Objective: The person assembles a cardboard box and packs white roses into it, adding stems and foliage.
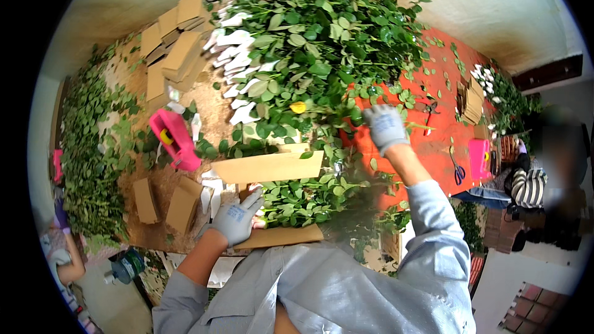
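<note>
Both my hands wear grey gloves. My left hand (235, 219) lies with fingers stretched out against the head end of a rose bunch (300, 201), beside its pinkish blooms. Cardboard strips border this bunch: one strip (269, 168) on its far side, another (281, 237) on its near side. My right hand (385, 127) is over the orange-red table covering (427, 154), at the edge of loose leaves. Its fingers bend down out of sight, so any hold is hidden. White-sleeved flower heads (232, 55) line the left end of a large pile of leafy stems (334, 37).
A pink tape dispenser (175, 139) stands left of the strips; another pink one (479, 159) is at right. Blue-handled scissors (458, 173) and red-handled pruners (430, 111) lie on the covering. Folded cardboard (179, 55) is stacked far left. People are at both sides.
</note>
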`<move>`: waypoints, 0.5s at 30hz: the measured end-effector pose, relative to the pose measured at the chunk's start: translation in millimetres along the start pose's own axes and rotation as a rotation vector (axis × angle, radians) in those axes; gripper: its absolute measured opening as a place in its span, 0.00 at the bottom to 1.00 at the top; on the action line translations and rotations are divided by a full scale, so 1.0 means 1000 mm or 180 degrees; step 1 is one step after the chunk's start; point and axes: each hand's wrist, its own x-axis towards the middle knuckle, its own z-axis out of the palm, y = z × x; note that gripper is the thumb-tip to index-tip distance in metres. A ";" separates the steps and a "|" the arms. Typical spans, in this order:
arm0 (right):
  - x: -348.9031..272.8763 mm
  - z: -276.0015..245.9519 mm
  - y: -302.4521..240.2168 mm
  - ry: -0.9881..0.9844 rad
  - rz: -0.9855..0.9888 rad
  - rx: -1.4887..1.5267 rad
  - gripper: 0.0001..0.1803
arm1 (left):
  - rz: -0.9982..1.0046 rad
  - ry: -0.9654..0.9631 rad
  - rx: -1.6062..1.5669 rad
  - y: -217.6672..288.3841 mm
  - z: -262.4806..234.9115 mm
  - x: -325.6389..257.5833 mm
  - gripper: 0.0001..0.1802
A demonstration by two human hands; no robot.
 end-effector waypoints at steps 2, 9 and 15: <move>-0.022 -0.033 0.023 0.0623 0.0164 0.0053 0.09 | -0.0062 -0.0163 0.0104 0.001 -0.004 -0.003 0.31; -0.109 -0.140 0.062 0.1865 0.0300 0.0086 0.11 | -0.0082 -0.0334 0.0025 -0.004 0.005 -0.001 0.34; -0.168 -0.154 0.046 0.2065 0.0042 0.1253 0.10 | 0.0222 0.0145 -0.0052 -0.019 0.035 0.005 0.31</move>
